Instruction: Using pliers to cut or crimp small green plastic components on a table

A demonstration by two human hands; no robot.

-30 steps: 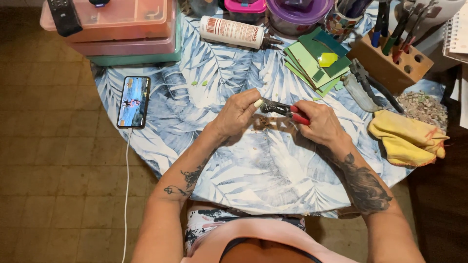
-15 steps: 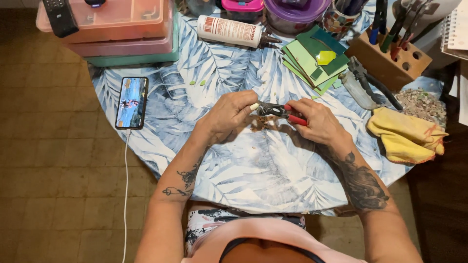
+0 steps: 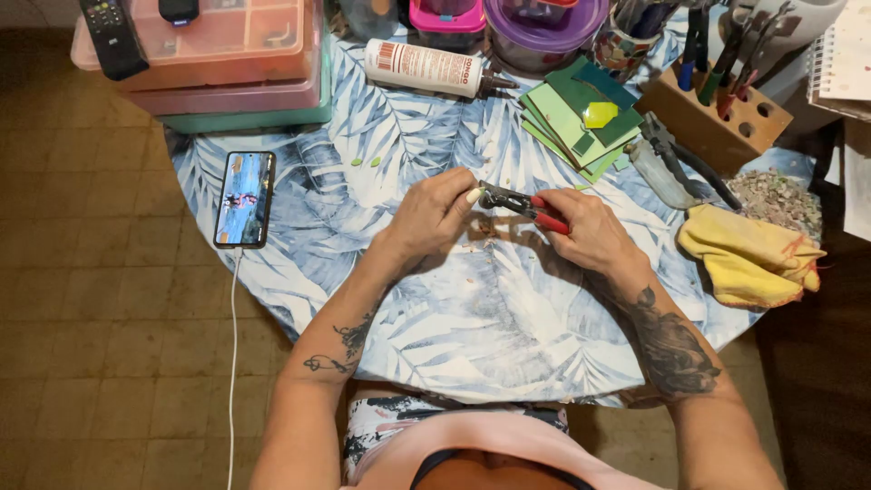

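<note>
Head view looks straight down on my round table (image 3: pixel 435 354) with its blue leaf-print cloth, and I place everything from the pliers (image 3: pixel 524 205) at its middle. Beyond the pliers, near the far edge, a white glue bottle (image 3: pixel 426 69) lies on its side, a long tube with a red-and-white label and a dark nozzle pointing right. Far left of it sit stacked plastic boxes (image 3: pixel 227 68), orange over pink over green, with a black remote (image 3: pixel 112 36) on top. Behind the bottle are a pink-lidded tub (image 3: pixel 446 20) and a round purple-lidded one (image 3: pixel 543 29). Up and to the right of the pliers lies a fan of green square sheets (image 3: pixel 567 122) with one small yellow piece on top, and further right a wooden tool block (image 3: pixel 712 118) with holes. To the right, a yellow cloth (image 3: pixel 748 259) lies crumpled. Well to the left, a phone (image 3: pixel 244 198) with a lit screen lies flat, its white cable running off the table's edge.

The pliers are small, with dark metal jaws pointing left and red handles. They hover just above the cloth, tilted a little. My right hand (image 3: pixel 590 234) has its fingers wrapped together around the red handles. My left hand (image 3: pixel 434 216) is curled, thumb and forefinger pinching at the jaw tips; what sits between them is too small to tell. Pale crumbs (image 3: pixel 476 245) dot the cloth just beneath.
</note>
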